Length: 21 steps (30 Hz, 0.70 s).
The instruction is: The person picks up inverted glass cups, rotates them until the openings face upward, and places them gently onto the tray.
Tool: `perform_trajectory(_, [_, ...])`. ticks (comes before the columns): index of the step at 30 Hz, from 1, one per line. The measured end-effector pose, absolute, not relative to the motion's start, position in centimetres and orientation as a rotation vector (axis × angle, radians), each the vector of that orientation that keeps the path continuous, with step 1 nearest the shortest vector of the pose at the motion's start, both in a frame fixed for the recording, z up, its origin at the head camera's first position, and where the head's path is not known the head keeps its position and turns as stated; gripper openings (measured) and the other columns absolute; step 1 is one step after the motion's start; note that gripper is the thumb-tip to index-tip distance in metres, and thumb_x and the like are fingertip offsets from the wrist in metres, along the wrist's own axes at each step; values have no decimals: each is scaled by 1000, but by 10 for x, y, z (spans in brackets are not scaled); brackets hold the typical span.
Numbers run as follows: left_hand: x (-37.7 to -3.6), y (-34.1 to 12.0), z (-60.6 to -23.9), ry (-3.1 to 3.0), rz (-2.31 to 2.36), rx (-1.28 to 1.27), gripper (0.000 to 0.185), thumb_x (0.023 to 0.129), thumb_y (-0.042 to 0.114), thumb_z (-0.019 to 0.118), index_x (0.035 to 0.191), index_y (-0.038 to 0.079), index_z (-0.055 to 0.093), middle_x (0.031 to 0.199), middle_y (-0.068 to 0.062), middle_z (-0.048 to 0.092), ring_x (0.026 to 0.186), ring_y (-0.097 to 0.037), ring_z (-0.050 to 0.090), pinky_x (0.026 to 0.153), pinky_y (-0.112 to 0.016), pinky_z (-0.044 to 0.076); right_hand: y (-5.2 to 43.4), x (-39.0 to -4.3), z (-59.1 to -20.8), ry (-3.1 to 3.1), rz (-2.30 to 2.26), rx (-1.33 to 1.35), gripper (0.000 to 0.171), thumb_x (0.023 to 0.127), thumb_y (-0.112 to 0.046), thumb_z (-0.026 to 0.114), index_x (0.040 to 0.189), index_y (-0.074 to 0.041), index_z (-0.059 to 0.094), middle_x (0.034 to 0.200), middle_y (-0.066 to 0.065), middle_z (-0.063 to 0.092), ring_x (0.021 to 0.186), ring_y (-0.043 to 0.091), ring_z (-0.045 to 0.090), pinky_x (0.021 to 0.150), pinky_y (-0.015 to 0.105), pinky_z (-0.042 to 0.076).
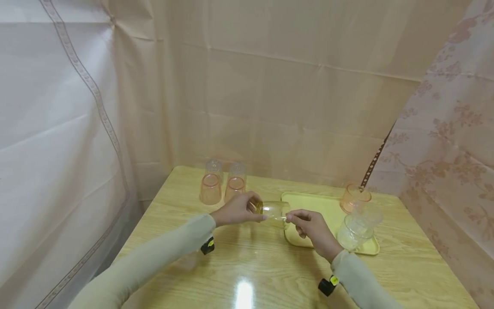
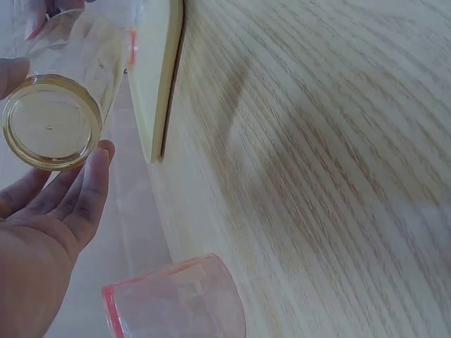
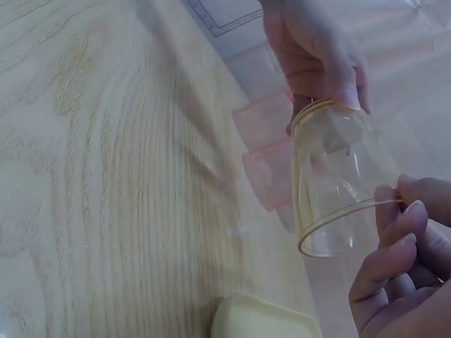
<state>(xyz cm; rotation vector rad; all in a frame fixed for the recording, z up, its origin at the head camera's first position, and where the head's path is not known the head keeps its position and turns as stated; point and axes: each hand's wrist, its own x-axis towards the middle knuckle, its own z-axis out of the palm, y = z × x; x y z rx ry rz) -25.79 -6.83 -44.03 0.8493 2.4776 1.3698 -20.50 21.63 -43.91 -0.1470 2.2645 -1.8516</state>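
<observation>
A yellow-tinted clear glass [image 1: 275,209] lies sideways in the air between both hands, over the table and close to the tray's left edge. At its base end, my left hand [image 1: 238,210] grips it with thumb and fingers; the round base [image 2: 51,125] faces the left wrist camera. My right hand [image 1: 314,229] pinches the rim at the glass's open end between thumb and fingertips. In the right wrist view the rim [image 3: 331,224] shows with the right fingers [image 3: 402,236] on it.
Two pinkish-orange glasses [image 1: 210,191] stand side by side at the back left, with two clear glasses [image 1: 214,166] behind. A pale yellow tray [image 1: 308,206] on the wooden table [image 1: 216,274] bears an orange glass [image 1: 353,199] and clear glasses [image 1: 352,236] at its right end.
</observation>
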Motion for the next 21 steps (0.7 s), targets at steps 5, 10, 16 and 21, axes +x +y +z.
perform_trajectory(5, [-256, -65, -442, 2442, 1387, 867, 65, 88, 43, 82, 134, 6, 55, 119, -1, 64, 100, -14, 67, 82, -29, 57, 219, -207, -437, 2320, -1827, -180, 44, 95, -36, 75, 117, 2, 71, 108, 15, 69, 63, 14, 43, 61, 28, 43])
perform_trajectory(10, [-255, -62, -445, 2440, 1363, 855, 68, 88, 42, 82, 137, 4, 53, 119, -1, 63, 104, -18, 66, 85, -28, 55, 222, -209, -433, 2395, -1776, -220, 35, 94, -36, 76, 109, -4, 74, 90, 12, 65, 61, 14, 41, 58, 28, 41])
perform_trajectory(16, [-250, -58, -444, 2463, 1264, 836, 69, 89, 39, 81, 141, 3, 52, 123, -7, 65, 106, -20, 66, 84, -29, 55, 227, -210, -427, 2563, -1632, -308, 33, 95, -37, 74, 109, -7, 75, 98, 7, 70, 78, 21, 53, 64, 30, 46])
perform_trajectory(21, [-250, -56, -448, 2517, 1204, 825, 56, 95, 30, 75, 136, -1, 55, 104, -6, 70, 90, -20, 70, 77, -28, 56, 231, -214, -420, 2694, -1534, -361, 27, 97, -31, 72, 109, -7, 75, 103, 7, 72, 72, 20, 52, 63, 30, 49])
